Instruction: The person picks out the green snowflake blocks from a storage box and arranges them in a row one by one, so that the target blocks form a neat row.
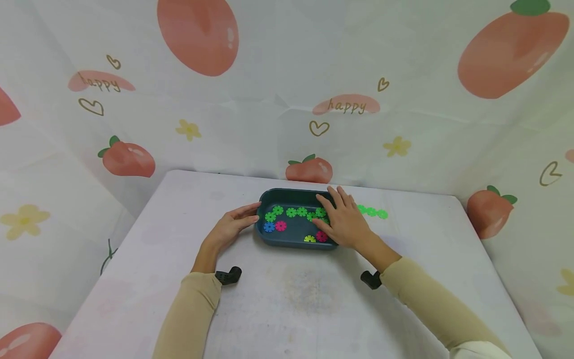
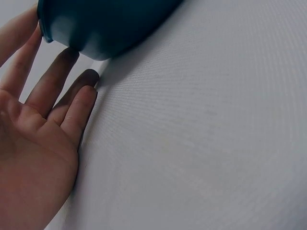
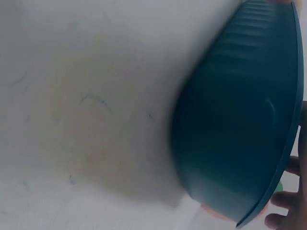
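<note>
A dark teal oblong tray (image 1: 293, 234) sits toward the back of the table, with notched plastic discs inside. Several are green (image 1: 291, 212); a blue disc (image 1: 269, 227) lies beside a pink disc (image 1: 280, 226) at the left. Near the front right are a yellow disc (image 1: 310, 239) and a red-pink disc (image 1: 321, 236). My left hand (image 1: 226, 229) touches the tray's left end with nearly straight fingers, seen against its outer wall (image 2: 110, 28) in the left wrist view. Over the right end, my right hand (image 1: 347, 222) spreads its fingers, partly hiding the rim and some discs.
More green discs (image 1: 371, 211) lie in a row on the table right of the tray, partly behind the right hand. A white cloth covers the table (image 1: 287, 309). Behind it hangs a fruit-patterned backdrop (image 1: 269, 124).
</note>
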Available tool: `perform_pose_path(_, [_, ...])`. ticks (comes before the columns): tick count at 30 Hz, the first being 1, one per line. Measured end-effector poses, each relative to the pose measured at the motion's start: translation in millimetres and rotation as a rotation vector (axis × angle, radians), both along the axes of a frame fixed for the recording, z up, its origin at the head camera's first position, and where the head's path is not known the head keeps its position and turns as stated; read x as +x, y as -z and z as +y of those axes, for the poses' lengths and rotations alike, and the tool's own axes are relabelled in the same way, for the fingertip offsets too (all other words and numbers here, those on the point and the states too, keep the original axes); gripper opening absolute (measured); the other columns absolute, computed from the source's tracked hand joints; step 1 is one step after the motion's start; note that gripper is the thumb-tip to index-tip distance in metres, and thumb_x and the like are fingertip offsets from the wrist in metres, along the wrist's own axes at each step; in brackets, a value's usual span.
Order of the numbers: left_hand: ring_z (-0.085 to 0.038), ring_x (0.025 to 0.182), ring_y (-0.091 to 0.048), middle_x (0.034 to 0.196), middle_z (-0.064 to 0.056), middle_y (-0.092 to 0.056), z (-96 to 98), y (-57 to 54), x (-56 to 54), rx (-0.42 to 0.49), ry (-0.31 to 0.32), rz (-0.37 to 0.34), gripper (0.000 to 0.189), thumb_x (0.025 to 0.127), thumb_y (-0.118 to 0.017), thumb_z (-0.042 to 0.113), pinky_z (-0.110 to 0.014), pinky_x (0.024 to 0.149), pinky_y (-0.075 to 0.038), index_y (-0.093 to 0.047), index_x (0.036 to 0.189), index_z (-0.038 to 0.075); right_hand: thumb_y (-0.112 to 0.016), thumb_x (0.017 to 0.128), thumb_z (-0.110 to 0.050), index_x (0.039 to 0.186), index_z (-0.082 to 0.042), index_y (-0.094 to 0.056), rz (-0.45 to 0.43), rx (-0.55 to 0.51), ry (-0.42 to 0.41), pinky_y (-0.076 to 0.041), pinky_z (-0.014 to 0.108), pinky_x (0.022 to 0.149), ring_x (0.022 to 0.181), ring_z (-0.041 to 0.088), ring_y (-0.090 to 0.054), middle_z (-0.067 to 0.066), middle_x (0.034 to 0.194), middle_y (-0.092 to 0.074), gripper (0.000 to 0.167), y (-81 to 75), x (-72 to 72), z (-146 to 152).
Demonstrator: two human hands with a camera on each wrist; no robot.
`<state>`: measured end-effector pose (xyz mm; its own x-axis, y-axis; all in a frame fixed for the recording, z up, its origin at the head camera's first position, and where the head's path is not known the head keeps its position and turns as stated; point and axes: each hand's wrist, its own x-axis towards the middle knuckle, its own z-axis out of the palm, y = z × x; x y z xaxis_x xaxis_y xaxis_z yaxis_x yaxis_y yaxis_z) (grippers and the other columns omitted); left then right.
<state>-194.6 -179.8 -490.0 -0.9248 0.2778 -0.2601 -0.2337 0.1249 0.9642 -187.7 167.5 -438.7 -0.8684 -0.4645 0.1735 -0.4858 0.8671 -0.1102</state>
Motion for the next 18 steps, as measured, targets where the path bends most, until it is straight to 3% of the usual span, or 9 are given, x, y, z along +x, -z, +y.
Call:
perform_pose_path(8, [-0.025, 0.151, -0.039, 0.159, -0.005, -0.047, -0.1, 0.7, 0.0, 0.008, 0.001, 0.001, 0.061, 0.092, -0.075, 0.038, -0.048, 0.128, -0.029, -0.054, 0.148, 0.025, -0.061, 0.097, -0.056, 0.153, -0.015, -0.045, 0.031, 0.015, -0.031, -0.051, 0.056, 0.107, 0.139, 0.041, -0.045, 0.020, 0.153, -0.044, 0.071, 2.3, -1.4, -9.9])
perform_pose_path(18, [-0.025, 0.151, -0.038, 0.159, -0.005, -0.047, 0.0, -1.0, 0.8, 0.001, 0.001, 0.002, 0.059, 0.095, -0.074, 0.034, -0.049, 0.128, -0.028, -0.054, 0.149, 0.025, -0.070, 0.094, -0.049, 0.145, -0.009, -0.053, 0.008, 0.018, -0.060, -0.056, 0.047, 0.101, 0.121, 0.036, -0.058, 0.017, 0.133, -0.059, 0.067, 7.6, -5.7, -13.5])
